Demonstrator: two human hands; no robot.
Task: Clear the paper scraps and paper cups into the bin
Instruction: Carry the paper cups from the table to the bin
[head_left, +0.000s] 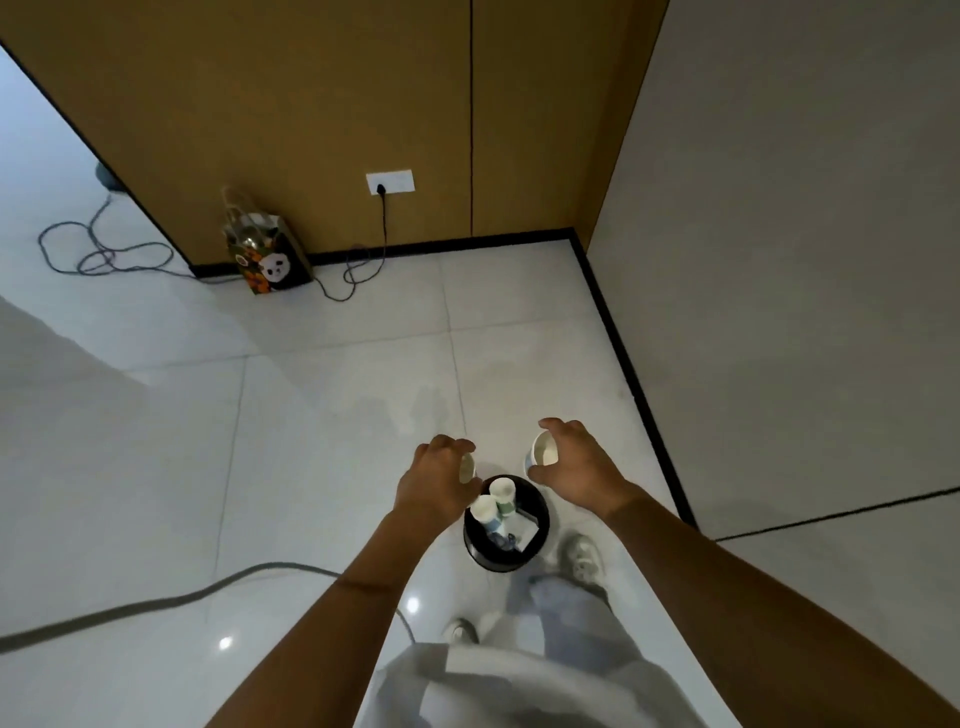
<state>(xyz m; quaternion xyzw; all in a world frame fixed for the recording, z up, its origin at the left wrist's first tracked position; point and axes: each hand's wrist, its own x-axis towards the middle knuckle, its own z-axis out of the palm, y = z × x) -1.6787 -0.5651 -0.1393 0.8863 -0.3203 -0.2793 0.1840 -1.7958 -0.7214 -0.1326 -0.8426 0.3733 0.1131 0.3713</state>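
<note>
Both arms are reaching out over a small black bin (475, 540) sitting on the white tile floor (337, 415) in the lower middle of the frame. The left hand (436, 475) is curling its fingers around a paper cup (467, 466), holding it just above the bin's left rim, though only a sliver of that cup is peeking out past the fingers. The right hand (571, 462) is gripping another paper cup (543, 449) from the side, tipped so its open mouth is facing the camera, a bit up and to the right of the bin. Inside the bin two more cups (493, 504) are already lying stacked against each other, with some paper scraps (524, 527) beside them. Below the bin, two light sneakers (582, 556) and pale trousers are showing. Over in the upper left, a gift bag with a panda on it (272, 265) is leaning against the brown wall (311, 104), and a black cable (384, 218) is running down from a white wall socket (390, 182) onto the floor.
</note>
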